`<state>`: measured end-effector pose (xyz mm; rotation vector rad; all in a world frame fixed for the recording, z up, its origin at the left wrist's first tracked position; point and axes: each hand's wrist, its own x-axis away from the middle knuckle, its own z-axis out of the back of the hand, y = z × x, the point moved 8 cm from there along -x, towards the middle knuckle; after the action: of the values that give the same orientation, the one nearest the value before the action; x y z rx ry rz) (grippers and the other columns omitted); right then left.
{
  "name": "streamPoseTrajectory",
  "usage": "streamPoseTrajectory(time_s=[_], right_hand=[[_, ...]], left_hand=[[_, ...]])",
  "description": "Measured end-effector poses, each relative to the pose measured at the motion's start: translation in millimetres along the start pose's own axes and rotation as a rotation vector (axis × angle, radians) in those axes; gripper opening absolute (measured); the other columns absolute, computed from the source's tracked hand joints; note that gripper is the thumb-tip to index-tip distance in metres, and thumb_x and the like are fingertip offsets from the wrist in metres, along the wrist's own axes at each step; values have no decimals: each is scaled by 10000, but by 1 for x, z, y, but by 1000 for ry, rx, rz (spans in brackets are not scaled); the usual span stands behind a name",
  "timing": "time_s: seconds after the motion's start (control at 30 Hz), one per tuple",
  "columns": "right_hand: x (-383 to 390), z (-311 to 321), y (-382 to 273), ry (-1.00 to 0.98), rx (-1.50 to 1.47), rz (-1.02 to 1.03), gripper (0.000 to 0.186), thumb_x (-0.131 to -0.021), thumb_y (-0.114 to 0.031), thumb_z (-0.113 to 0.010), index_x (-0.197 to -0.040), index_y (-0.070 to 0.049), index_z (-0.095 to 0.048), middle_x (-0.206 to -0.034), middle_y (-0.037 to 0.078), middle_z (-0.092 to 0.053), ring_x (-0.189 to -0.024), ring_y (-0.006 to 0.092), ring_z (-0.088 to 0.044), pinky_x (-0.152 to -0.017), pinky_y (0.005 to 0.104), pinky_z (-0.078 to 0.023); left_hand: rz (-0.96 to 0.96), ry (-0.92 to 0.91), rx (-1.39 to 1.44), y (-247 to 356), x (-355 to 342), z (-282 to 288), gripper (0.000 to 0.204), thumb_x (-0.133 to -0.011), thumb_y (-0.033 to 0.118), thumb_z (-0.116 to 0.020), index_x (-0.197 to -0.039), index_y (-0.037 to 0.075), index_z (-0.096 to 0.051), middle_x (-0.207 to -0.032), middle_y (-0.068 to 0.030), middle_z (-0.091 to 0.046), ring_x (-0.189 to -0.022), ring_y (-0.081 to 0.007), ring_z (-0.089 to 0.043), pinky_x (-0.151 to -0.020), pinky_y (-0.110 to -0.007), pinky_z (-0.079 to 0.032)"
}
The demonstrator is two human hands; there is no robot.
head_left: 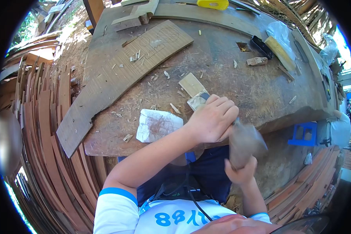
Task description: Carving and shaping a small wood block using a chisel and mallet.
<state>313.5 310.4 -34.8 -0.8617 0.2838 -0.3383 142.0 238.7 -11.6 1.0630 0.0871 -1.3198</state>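
A small pale wood block (190, 84) lies on the worktable (206, 46), with a chisel's metal blade (204, 95) against it. My left hand (215, 117) is closed round the chisel; its handle is mostly hidden by my fingers. Just below it, my right hand (241, 171) grips a motion-blurred wooden mallet (245, 140) near the chisel's top end. A white crumpled pad (158, 125) lies left of my left wrist, among scattered shavings.
A long carved board (85, 113) crosses the table's left side. A yellow tool (212, 3), dark tray (261, 46) and plastic bag (279, 39) sit toward the back. Stacked planks (50, 144) fill the left side; a blue stool (302, 134) stands right, with more timber below.
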Motion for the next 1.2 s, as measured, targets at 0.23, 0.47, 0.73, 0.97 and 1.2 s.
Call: streamPoseTrajectory(time_s=[0.23, 0.47, 0.73, 0.97, 1.2], right_hand=[[6, 2, 6, 32, -361, -30, 397, -782, -144, -801, -1077, 15, -587, -830, 164, -683, -727, 266, -679, -714, 349, -546], [31, 16, 7, 166, -537, 332, 407, -886, -129, -721, -1185, 22, -489, -816, 175, -627, -676, 225, -655, -657, 323, -571], [38, 2, 52, 127, -439, 8, 399, -816, -89, -781, -1088, 76, -540, -764, 115, -658, -673, 187, -667, -626, 307, -545], [27, 4, 25, 49, -385, 210, 267, -901, -27, -680, -1083, 94, -527, -784, 128, -615, -624, 192, -653, -546, 302, -560], [36, 4, 42, 254, -541, -112, 350, -806, -145, -779, -1059, 52, -638, -778, 109, -670, -705, 183, -659, -700, 315, -537]], left_hand=[[-29, -3, -43, 9, -4, -8, 286, -778, 255, -661, -919, 52, -517, -893, -118, -540, -893, -307, -569, -830, -415, -418], [4, 15, -37, 4, -4, -2, 264, -760, 154, -635, -940, 9, -508, -912, -152, -530, -890, -342, -562, -830, -433, -422], [-19, -13, -27, 7, -5, -2, 255, -785, 173, -629, -939, 16, -500, -946, -150, -530, -939, -344, -552, -874, -439, -417], [-11, -23, -74, 5, -5, -3, 241, -835, 195, -633, -940, 27, -496, -941, -139, -530, -943, -325, -555, -870, -434, -412], [23, -14, -95, 2, -8, -4, 241, -798, 154, -616, -937, 18, -475, -923, -162, -503, -927, -362, -539, -876, -454, -409]])
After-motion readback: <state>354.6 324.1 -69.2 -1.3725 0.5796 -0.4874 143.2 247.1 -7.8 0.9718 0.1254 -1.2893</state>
